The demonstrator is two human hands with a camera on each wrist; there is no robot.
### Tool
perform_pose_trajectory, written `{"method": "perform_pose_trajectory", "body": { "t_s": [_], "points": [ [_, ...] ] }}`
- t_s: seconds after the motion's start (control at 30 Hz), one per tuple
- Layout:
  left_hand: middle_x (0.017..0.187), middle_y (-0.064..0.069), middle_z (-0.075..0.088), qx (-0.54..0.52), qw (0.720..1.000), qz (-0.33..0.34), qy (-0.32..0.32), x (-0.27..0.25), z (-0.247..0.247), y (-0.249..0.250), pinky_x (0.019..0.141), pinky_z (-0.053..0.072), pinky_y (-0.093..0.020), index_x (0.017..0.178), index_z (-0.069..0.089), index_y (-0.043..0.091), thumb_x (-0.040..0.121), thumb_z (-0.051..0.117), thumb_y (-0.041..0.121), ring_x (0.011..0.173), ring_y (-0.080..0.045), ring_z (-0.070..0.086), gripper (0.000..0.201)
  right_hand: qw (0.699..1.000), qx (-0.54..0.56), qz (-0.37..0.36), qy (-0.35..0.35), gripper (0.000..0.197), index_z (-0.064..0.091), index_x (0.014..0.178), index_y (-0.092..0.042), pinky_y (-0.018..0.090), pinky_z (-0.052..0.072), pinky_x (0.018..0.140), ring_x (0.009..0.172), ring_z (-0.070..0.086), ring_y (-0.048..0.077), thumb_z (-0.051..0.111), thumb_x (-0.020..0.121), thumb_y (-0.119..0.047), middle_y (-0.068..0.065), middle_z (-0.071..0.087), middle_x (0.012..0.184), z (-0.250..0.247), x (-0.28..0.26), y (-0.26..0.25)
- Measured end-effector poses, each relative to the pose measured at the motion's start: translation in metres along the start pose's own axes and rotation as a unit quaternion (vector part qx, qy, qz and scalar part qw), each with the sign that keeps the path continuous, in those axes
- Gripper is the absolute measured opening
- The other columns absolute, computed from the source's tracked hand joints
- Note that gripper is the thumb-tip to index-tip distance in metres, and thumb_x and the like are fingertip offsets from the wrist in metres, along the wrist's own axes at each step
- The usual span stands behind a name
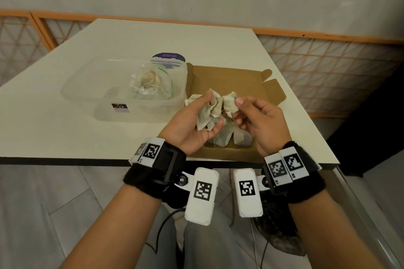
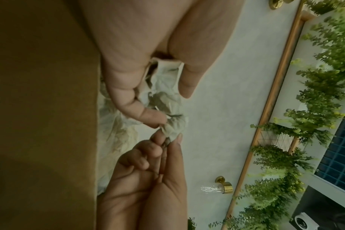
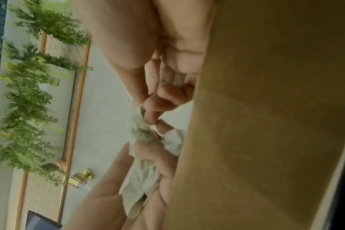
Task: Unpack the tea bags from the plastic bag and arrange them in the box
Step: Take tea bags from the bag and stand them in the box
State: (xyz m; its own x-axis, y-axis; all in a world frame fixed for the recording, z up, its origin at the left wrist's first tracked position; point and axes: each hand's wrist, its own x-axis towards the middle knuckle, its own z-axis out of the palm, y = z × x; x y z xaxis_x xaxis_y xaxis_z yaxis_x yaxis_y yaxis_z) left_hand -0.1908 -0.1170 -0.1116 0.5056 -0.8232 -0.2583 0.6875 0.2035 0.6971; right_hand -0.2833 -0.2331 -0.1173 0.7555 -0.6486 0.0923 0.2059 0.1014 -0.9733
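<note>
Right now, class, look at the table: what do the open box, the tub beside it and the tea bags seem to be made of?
Box: brown matte cardboard, seemingly, with folded flaps. Tub: clear, slightly cloudy plastic; the table shows through it. Tea bags: thin off-white paper or mesh, crumpled, matte.

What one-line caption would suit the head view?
Both hands, left hand and right hand, hold crumpled paper tea bags above open cardboard box.

The head camera looks forward and down from above onto the cream rectangular table point(image 1: 131, 35) and both forearms. Each wrist camera sits very close under its palm, looking along the fingers and upward — toward a pale wall and green hanging foliage point(image 2: 315, 109). All three views share the crumpled pale paper tea bags point(image 1: 213, 108) between the hands.
</note>
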Motion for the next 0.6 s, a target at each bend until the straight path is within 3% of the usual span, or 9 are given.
{"method": "perform_pose_trajectory", "body": {
  "t_s": [0.07, 0.13, 0.27, 0.37, 0.47, 0.5, 0.6],
  "points": [
    [0.094, -0.005, 0.065, 0.038, 0.999, 0.021, -0.009, 0.0013, -0.0002, -0.0020, 0.059, 0.051, -0.015, 0.110, 0.060, 0.012, 0.083, 0.063, 0.030, 0.084, -0.012, 0.061, 0.032, 1.000, -0.013, 0.000, -0.009, 0.006, 0.063, 0.084, -0.011, 0.017, 0.041, 0.047, 0.046, 0.051, 0.007, 0.058, 0.088, -0.012, 0.000, 0.066, 0.056, 0.0010, 0.0002, 0.0003],
    [0.095, -0.006, 0.064, 0.062, 0.997, 0.045, -0.009, 0.0020, -0.0004, -0.0039, 0.057, 0.049, -0.013, 0.107, 0.062, 0.010, 0.084, 0.064, 0.018, 0.085, -0.013, 0.060, 0.025, 0.999, -0.041, -0.008, -0.013, 0.007, 0.063, 0.085, -0.011, 0.016, 0.040, 0.047, 0.047, 0.051, 0.006, 0.058, 0.089, -0.014, -0.003, 0.064, 0.056, 0.0011, 0.0003, 0.0021],
    [0.085, -0.002, 0.065, 0.065, 0.995, 0.070, 0.005, 0.0026, -0.0011, -0.0050, 0.050, 0.045, -0.012, 0.101, 0.061, 0.008, 0.087, 0.061, 0.006, 0.070, -0.007, 0.060, 0.014, 0.996, -0.083, -0.032, -0.018, 0.009, 0.062, 0.094, -0.022, 0.019, 0.042, 0.052, 0.058, 0.055, 0.004, 0.064, 0.085, -0.022, -0.009, 0.063, 0.068, 0.0011, -0.0013, 0.0027],
    [0.079, 0.000, 0.065, 0.065, 0.994, 0.086, 0.015, 0.0032, -0.0011, -0.0057, 0.049, 0.045, -0.012, 0.098, 0.061, 0.008, 0.088, 0.059, 0.006, 0.065, -0.005, 0.059, 0.010, 0.992, -0.087, -0.062, -0.061, 0.032, 0.058, 0.102, -0.025, 0.018, 0.045, 0.060, 0.072, 0.055, 0.008, 0.070, 0.072, -0.028, -0.005, 0.057, 0.086, -0.0014, -0.0023, 0.0015],
    [0.083, -0.002, 0.064, 0.053, 0.994, 0.094, 0.023, 0.0030, 0.0001, -0.0060, 0.051, 0.046, -0.012, 0.104, 0.059, 0.009, 0.089, 0.059, 0.007, 0.064, -0.004, 0.059, 0.015, 0.988, -0.103, -0.057, -0.098, 0.029, 0.061, 0.095, -0.025, 0.024, 0.050, 0.074, 0.083, 0.057, 0.015, 0.075, 0.070, -0.021, 0.006, 0.060, 0.096, -0.0021, -0.0018, 0.0043],
    [0.083, -0.002, 0.065, 0.046, 0.994, 0.092, 0.026, 0.0026, 0.0007, -0.0059, 0.051, 0.046, -0.012, 0.105, 0.059, 0.010, 0.089, 0.060, 0.007, 0.064, -0.004, 0.060, 0.016, 0.988, -0.111, -0.058, -0.092, 0.023, 0.063, 0.091, -0.024, 0.025, 0.051, 0.076, 0.082, 0.057, 0.014, 0.075, 0.073, -0.018, 0.007, 0.063, 0.094, -0.0010, -0.0020, 0.0046],
    [0.075, 0.002, 0.066, 0.025, 0.996, 0.082, 0.035, 0.0019, 0.0015, -0.0041, 0.050, 0.046, -0.013, 0.099, 0.062, 0.014, 0.089, 0.061, 0.014, 0.062, -0.004, 0.059, 0.010, 0.994, -0.074, -0.068, -0.041, 0.013, 0.064, 0.078, -0.017, 0.018, 0.049, 0.065, 0.068, 0.058, 0.004, 0.068, 0.079, -0.005, -0.007, 0.065, 0.073, 0.0001, -0.0005, 0.0043]
  ]
}}
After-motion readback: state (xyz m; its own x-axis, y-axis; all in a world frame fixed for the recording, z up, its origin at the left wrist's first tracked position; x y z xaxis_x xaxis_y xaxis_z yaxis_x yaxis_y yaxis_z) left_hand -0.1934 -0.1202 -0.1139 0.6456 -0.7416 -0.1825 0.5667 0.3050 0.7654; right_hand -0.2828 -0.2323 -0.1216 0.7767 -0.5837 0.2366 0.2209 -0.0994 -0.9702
